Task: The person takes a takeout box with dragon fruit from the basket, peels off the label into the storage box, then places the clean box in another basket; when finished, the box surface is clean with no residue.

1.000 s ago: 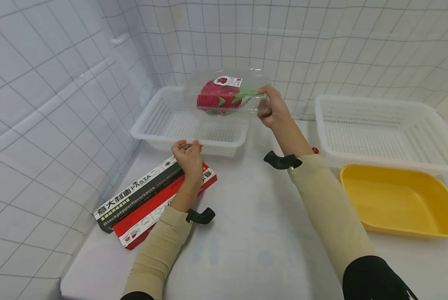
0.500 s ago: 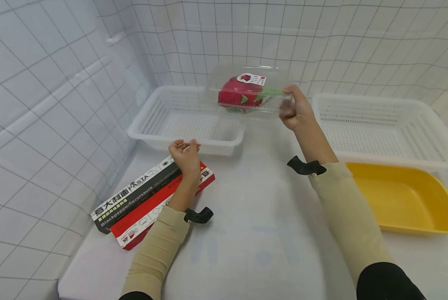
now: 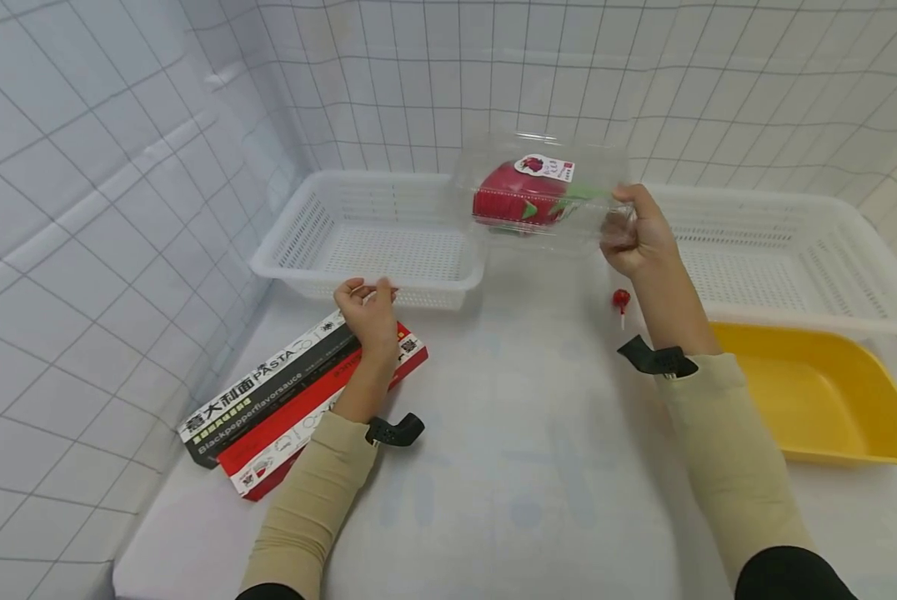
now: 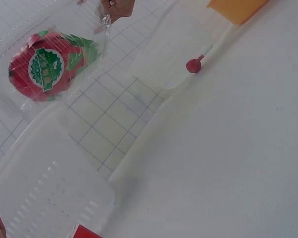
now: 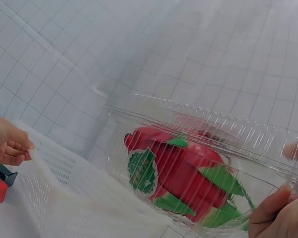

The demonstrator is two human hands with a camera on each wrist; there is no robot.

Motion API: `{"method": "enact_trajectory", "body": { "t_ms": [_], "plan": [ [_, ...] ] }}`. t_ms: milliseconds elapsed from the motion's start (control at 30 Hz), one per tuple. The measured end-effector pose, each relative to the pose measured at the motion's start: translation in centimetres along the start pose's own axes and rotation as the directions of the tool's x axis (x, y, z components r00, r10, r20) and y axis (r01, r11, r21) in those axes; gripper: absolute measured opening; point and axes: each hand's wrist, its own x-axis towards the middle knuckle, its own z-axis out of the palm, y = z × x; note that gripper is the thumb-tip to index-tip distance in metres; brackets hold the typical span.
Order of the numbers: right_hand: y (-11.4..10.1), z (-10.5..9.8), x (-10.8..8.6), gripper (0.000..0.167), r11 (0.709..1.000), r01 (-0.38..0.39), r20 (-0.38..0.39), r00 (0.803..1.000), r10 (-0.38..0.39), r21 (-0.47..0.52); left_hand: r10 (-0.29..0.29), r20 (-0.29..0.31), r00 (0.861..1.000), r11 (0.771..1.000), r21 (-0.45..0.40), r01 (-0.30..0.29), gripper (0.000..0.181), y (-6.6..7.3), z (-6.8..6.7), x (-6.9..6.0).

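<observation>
The clear, ridged plastic clamshell box (image 3: 585,225), with a red, green-leaved fruit (image 3: 514,200) inside, is held up in the air, its right end gripped between the thumb and fingers of the person's right hand (image 3: 647,235). From there it reaches leftward, beyond and to the right of the left hand (image 3: 371,315), well apart from it. That hand, fingers curled, pinches the near rim of a white perforated plastic basket (image 3: 306,274). Under the left forearm lie a black-and-white oblong pasta carton (image 3: 264,392) and a red-and-white oblong carton (image 3: 302,427). A red round lollipop (image 3: 621,298) rests near the right wrist.
</observation>
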Motion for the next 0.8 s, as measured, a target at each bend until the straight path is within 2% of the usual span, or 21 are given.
{"method": "enact_trajectory", "body": {
  "t_ms": [167,333,500,600,800],
  "plan": [
    [-0.5,-0.6,-1.3,0.031,1.0,0.005,0.012,1.0,-0.006,0.021,0.0,-0.001,1.0,1.0,0.0,0.0,0.027,0.1,-0.1,0.1],
    [-0.6,-1.2,-2.8,0.042,0.999,0.018,-0.015,1.0,-0.019,-0.03,-0.008,0.001,1.0,1.0,0.007,0.008,0.027,0.2,-0.2,0.2],
    [-0.3,-1.6,-3.9,0.028,0.998,0.011,0.033,0.999,-0.009,-0.064,-0.021,-0.004,1.0,1.0,0.02,0.021,0.027,0.3,-0.4,0.3],
    [-0.1,-1.9,-4.6,0.028,0.998,0.006,0.05,0.999,-0.002,-0.069,-0.027,-0.003,1.0,0.999,0.025,0.027,0.027,0.2,-0.4,0.3],
    [0.3,-2.8,-6.3,0.052,0.997,-0.005,0.025,1.0,0.007,-0.076,-0.023,-0.002,1.0,0.999,0.036,0.023,0.027,0.1,-0.5,0.4]
  ]
}}
